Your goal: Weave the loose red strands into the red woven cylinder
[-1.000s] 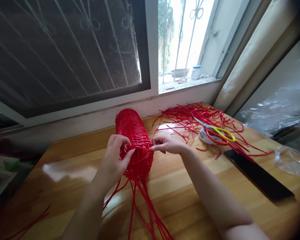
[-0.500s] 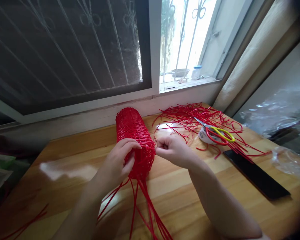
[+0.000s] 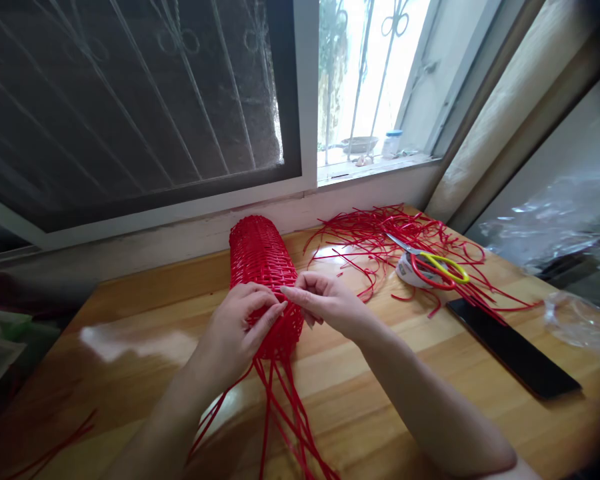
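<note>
A long red woven basket lies on the wooden table, its near end toward me. Several loose red strands trail from that end over the tabletop. My left hand is closed on the basket's left side, thumb and fingers pinched at the weave. From the right, my right hand reaches onto the upper near part, its thumb and forefinger close to my left fingertips. The fingers seem to pinch a strand, but it is too small to make out clearly.
Scissors with red and yellow handles rest on a white tape roll. Behind them spreads a heap of cut red strands. A black phone-like slab lies at the right, near clear plastic wrap. The wall and window border the table's far edge.
My right hand pulled away from the basket's right side as a fist, then came back left onto the weave. The left hand stays at the basket, shifting slightly.
</note>
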`<action>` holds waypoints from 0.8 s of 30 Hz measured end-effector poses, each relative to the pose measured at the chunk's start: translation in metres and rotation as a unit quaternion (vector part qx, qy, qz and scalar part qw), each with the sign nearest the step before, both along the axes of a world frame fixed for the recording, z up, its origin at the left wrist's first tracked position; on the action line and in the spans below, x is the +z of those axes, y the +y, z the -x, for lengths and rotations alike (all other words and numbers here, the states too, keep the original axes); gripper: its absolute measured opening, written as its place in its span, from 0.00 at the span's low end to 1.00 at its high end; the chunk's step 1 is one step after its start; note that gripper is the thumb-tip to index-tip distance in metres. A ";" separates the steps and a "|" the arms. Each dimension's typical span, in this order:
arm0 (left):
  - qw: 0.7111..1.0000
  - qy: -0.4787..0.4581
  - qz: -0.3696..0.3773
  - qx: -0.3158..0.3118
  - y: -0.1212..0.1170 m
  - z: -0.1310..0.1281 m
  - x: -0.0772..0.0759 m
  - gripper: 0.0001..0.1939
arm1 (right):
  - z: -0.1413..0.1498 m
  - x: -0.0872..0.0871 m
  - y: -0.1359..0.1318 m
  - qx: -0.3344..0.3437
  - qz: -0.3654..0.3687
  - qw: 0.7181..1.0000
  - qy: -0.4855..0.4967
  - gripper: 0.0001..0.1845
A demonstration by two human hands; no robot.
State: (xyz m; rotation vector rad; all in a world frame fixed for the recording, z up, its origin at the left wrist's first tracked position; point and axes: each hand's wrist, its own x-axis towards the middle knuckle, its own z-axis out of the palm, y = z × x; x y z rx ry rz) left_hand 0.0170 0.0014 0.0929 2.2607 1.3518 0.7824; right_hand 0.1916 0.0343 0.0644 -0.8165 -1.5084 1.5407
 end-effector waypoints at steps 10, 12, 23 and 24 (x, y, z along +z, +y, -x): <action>0.996 -0.079 0.038 0.025 -0.007 0.001 -0.003 0.08 | 0.020 -0.014 -0.007 -0.081 -0.054 0.995 0.025 0.19; 0.995 -0.085 0.051 0.028 -0.007 0.003 -0.002 0.09 | 0.022 -0.015 -0.006 -0.049 -0.047 0.997 0.041 0.17; 0.993 -0.050 0.108 0.000 -0.010 0.026 0.012 0.09 | 0.015 -0.019 0.004 -0.013 -0.029 0.999 -0.006 0.13; 0.993 -0.044 0.108 -0.006 -0.011 0.028 0.014 0.09 | 0.014 -0.019 0.004 -0.015 -0.043 0.999 -0.024 0.12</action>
